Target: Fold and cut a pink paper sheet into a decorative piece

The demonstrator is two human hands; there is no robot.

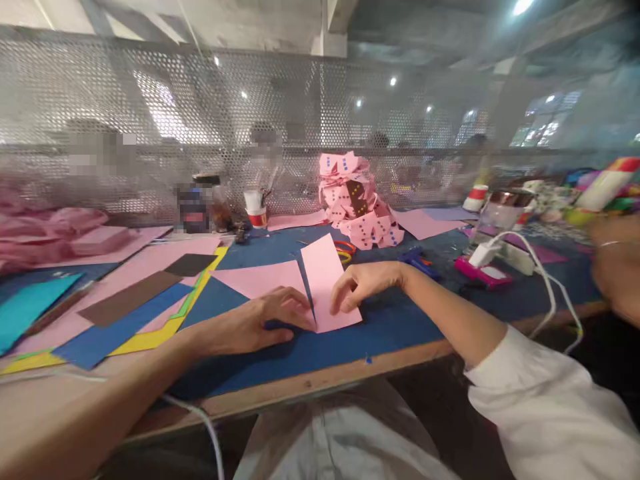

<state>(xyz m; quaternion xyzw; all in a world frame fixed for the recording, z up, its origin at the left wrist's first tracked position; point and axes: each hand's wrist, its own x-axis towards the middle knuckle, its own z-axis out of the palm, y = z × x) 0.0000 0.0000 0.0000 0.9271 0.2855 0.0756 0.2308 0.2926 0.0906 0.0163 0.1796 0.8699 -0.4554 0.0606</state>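
A pink paper strip [323, 267] lies on the blue table surface in front of me. My right hand [367, 283] rests over its right side, fingers bent and apart with their tips on the paper. At the strip's lower left corner, my left hand [273, 315] lies low with fingers stretched out and the thumb spread away. Its fingertips touch the corner and the edge of a larger pink sheet [265, 279]. A narrow dark gap parts the sheet from the strip. Behind the strip are orange-handled scissors [345, 248], partly hidden.
A tall stack of pink folded papers with printed dots [353, 200] stands at the back. Coloured paper sheets [130, 300] spread to the left. On the right lie a blue tool [420, 260], a magenta item [483, 272] and a white cable [543, 267]. Another person's arm [617, 260] shows far right.
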